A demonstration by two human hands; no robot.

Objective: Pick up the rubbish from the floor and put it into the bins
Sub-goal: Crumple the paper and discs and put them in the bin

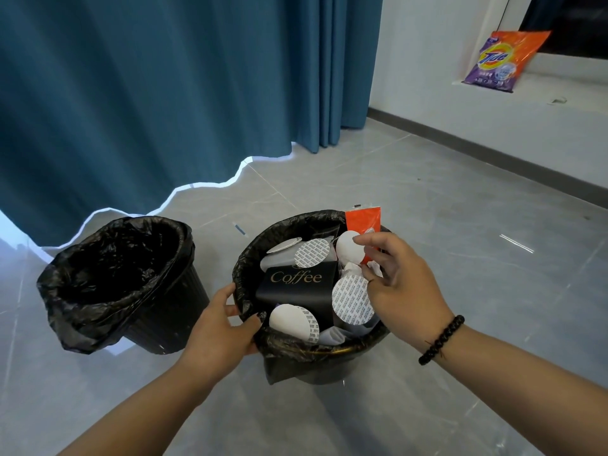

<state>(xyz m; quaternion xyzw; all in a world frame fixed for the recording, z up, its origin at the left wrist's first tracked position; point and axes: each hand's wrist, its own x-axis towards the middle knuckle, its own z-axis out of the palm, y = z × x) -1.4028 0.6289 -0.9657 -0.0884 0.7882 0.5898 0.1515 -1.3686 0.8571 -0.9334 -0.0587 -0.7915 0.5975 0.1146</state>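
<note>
"Coffee" cup (297,286); "Tide" bag (503,59)

Bare forearms; black beaded bracelet (441,340) on right wrist.

Two black-lined bins (121,284) (250,258), five white round seals (312,253), one coffee box (296,287), one orange sachet (362,218).

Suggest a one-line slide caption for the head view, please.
Left hand grips the full bin's rim; right hand reaches into its rubbish.
</note>
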